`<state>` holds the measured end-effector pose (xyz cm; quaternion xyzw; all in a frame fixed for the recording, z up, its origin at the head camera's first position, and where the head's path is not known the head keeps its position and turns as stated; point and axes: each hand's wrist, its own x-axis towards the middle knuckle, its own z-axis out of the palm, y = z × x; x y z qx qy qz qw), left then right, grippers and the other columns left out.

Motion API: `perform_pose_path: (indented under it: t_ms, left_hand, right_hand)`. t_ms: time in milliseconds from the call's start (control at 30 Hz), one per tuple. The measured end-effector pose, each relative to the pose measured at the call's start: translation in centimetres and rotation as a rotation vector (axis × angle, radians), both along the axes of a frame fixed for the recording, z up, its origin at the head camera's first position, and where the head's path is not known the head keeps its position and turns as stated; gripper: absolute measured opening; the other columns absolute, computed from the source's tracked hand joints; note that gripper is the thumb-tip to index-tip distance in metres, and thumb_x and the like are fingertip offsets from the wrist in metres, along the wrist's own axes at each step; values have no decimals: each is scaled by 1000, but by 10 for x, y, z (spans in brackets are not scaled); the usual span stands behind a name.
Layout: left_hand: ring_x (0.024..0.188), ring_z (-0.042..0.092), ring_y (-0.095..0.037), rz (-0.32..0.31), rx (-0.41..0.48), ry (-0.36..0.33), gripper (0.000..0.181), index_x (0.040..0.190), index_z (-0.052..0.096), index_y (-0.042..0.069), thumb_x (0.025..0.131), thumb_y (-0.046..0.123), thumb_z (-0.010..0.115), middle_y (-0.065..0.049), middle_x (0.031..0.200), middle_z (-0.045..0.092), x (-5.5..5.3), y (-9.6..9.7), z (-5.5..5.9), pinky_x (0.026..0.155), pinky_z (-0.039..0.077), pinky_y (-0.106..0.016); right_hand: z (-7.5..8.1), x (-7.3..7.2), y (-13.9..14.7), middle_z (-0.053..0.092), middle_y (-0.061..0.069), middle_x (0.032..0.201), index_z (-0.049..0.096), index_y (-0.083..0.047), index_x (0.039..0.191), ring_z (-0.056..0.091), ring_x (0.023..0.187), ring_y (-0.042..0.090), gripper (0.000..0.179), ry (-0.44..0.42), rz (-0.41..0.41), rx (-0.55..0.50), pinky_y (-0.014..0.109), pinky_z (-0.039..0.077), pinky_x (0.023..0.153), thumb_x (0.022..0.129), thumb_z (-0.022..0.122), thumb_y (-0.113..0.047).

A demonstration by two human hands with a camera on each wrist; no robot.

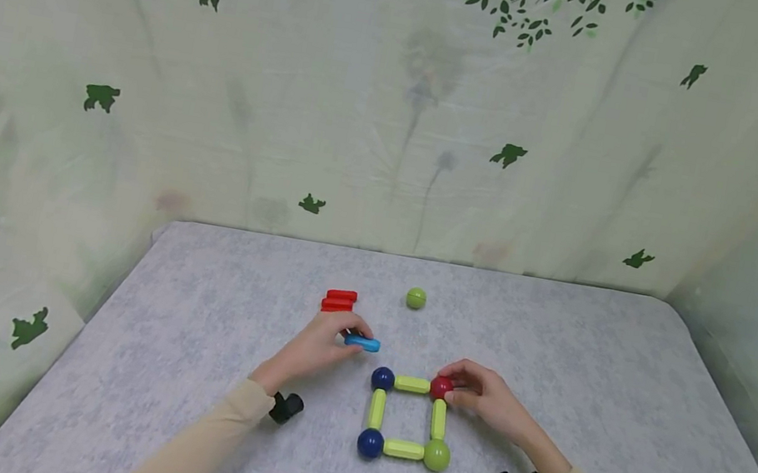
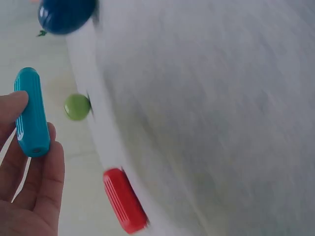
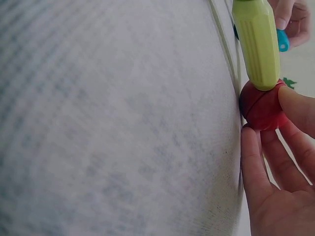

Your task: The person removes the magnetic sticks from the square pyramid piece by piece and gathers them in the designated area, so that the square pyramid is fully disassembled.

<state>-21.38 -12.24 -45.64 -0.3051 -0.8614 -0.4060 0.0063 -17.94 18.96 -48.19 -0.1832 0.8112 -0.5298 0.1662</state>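
A blue rod is pinched between the thumb and fingers of my left hand, held just above the table, left of a square frame. That square lies flat: yellow-green rods join two dark blue balls, a yellow-green ball and a red ball at the corners. At the far right corner my right hand grips the red ball with thumb and fingertips. In the right wrist view a yellow-green rod meets that ball.
Two red rods lie side by side just beyond the left hand. A loose yellow-green ball rests near the back of the grey table. A leaf-patterned cloth hangs behind the table's far edge.
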Motion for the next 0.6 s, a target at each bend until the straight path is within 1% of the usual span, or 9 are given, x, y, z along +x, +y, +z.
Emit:
perform_pose_path:
  t_ms: [133, 233, 333, 433, 600]
  left_hand:
    - [83, 59, -13, 88, -36, -2, 16, 98, 68, 8, 84, 1, 72, 3, 93, 65, -6, -11, -2, 81, 51, -33]
    - [84, 58, -16, 137, -56, -16, 16, 98, 68, 8, 84, 2, 72, 1, 94, 65, -9, -19, -3, 82, 51, -35]
    - [86, 58, -17, 160, -78, -15, 15, 98, 68, 7, 84, 2, 72, 0, 95, 65, -12, -25, -4, 82, 50, -35]
    - [87, 58, -18, 166, -104, 1, 14, 97, 68, 6, 84, 0, 71, -2, 96, 66, -14, -29, -5, 82, 50, -36]
    - [88, 56, -20, 178, -148, 28, 16, 95, 67, 7, 83, -2, 71, -2, 95, 65, -17, -33, -8, 82, 48, -36]
  right_hand:
    - [0, 0, 0, 63, 8, 112, 60, -4, 117, 56, 105, 26, 27, 0, -6, 6, 39, 46, 87, 90, 65, -9]
    - [0, 1, -1, 63, 8, 112, 60, -4, 116, 57, 105, 26, 27, -2, -12, 10, 39, 46, 86, 90, 65, -9]
    - [0, 1, -1, 63, 8, 112, 60, -4, 116, 57, 105, 26, 27, -5, -16, 10, 39, 46, 86, 90, 65, -9]
    - [-1, 0, -1, 63, 8, 112, 59, -4, 117, 57, 105, 26, 28, -7, -15, 4, 39, 46, 85, 90, 64, -8]
    - [-1, 1, -1, 63, 7, 112, 59, -4, 117, 57, 104, 25, 28, -6, -19, 0, 39, 46, 85, 90, 64, -8]
